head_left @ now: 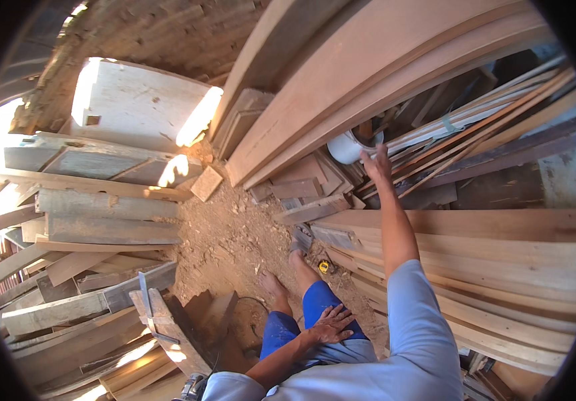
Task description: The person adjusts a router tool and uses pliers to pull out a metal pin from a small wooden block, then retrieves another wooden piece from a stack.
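Observation:
My right hand (376, 165) is stretched far forward to a white bucket (344, 148) among the timber. Its thumb and fingers close on the near rim of the bucket, which seems tilted. Some dark or brownish things show inside the bucket, too small to name. Beside that hand runs a bundle of long thin wooden strips (481, 123). My left hand (331, 325) lies flat on my thigh over the blue shorts, fingers spread and holding nothing.
Large wooden planks (381, 60) lean ahead; stacked boards (475, 257) lie at my right. More boards (107, 214) pile up on the left. Wood shavings cover the ground (218, 247), with a yellow tape measure (324, 266) near my foot. A pale panel (144, 100) stands far left.

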`<action>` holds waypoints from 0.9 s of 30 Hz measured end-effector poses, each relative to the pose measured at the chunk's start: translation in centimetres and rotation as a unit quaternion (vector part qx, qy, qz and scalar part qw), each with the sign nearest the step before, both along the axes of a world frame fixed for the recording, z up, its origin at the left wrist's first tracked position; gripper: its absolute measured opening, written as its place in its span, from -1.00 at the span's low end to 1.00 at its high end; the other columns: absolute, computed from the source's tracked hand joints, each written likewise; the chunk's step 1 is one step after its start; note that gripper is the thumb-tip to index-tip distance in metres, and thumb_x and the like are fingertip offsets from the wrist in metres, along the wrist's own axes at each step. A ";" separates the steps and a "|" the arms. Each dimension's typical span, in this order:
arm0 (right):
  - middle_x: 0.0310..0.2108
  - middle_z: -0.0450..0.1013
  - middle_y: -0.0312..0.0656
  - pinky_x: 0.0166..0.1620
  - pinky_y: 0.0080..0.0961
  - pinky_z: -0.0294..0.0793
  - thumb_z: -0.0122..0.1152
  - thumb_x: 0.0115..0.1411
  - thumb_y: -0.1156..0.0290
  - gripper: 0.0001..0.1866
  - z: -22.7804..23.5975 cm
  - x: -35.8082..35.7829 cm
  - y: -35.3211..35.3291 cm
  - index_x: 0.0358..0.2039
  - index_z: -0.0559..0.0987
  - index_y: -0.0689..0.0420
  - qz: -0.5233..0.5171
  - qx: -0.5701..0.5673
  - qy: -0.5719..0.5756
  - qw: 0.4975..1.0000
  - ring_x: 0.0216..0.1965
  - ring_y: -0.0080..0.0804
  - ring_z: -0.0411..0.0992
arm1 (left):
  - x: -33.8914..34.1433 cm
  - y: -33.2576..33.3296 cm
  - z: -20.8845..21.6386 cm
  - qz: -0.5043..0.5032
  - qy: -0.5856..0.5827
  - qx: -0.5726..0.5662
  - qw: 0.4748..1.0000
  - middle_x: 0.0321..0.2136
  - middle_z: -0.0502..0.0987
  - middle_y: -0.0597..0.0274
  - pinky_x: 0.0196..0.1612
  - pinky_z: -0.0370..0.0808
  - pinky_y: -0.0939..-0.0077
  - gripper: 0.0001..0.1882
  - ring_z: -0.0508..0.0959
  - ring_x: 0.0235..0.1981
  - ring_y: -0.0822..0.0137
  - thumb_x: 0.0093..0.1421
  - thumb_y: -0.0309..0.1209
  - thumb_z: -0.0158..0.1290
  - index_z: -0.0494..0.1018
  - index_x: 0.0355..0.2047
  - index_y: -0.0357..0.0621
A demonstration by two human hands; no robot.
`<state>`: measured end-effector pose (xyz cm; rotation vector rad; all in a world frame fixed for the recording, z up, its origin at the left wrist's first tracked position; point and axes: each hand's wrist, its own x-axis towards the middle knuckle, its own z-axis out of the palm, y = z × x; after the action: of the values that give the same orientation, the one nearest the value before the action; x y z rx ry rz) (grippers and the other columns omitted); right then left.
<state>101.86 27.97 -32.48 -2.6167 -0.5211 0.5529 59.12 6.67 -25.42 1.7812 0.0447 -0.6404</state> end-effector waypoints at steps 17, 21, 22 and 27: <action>0.09 0.50 0.17 0.20 -0.13 0.42 0.26 0.10 -0.08 -0.27 -11.7 11.0 6.5 0.15 0.48 0.18 0.026 -0.018 -0.032 0.999 0.12 0.11 0.47 | 3.8 1.8 -2.1 0.065 0.007 -0.068 0.995 0.40 0.11 0.00 0.40 -0.05 -0.22 -0.31 0.00 0.44 -0.17 0.33 -0.06 0.01 0.18 0.39 -0.03; 0.01 0.56 0.10 0.15 -0.18 0.46 0.21 0.13 0.04 -0.43 -7.9 12.9 4.6 0.07 0.58 0.12 0.110 -0.051 0.018 0.992 0.07 0.07 0.51 | 3.6 2.0 -2.3 0.071 -0.004 -0.075 0.995 0.39 0.13 -0.01 0.40 -0.05 -0.20 -0.32 0.01 0.44 -0.17 0.34 -0.03 -0.01 0.21 0.38 -0.05; -0.05 0.57 0.13 0.13 -0.14 0.46 0.18 0.15 0.07 -0.47 -7.1 12.6 4.9 0.04 0.59 0.15 0.149 -0.058 -0.002 0.987 0.05 0.10 0.50 | 3.6 2.1 -2.5 0.070 -0.004 -0.074 0.995 0.39 0.13 -0.01 0.40 -0.05 -0.20 -0.32 0.00 0.44 -0.17 0.35 -0.03 -0.01 0.21 0.38 -0.05; -0.02 0.53 0.19 0.13 -0.07 0.45 0.17 0.16 0.24 -0.56 -6.9 13.2 6.8 0.01 0.58 0.19 0.259 0.051 -0.195 0.945 0.05 0.18 0.46 | 2.9 2.7 -1.9 0.062 -0.011 -0.087 0.994 0.40 0.13 -0.02 0.40 -0.07 -0.22 -0.33 -0.01 0.45 -0.18 0.37 -0.02 -0.05 0.20 0.38 -0.05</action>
<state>115.02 34.75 -39.36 -2.4841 -1.3472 0.1395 62.02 9.33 -27.28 1.6039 0.0818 -0.5185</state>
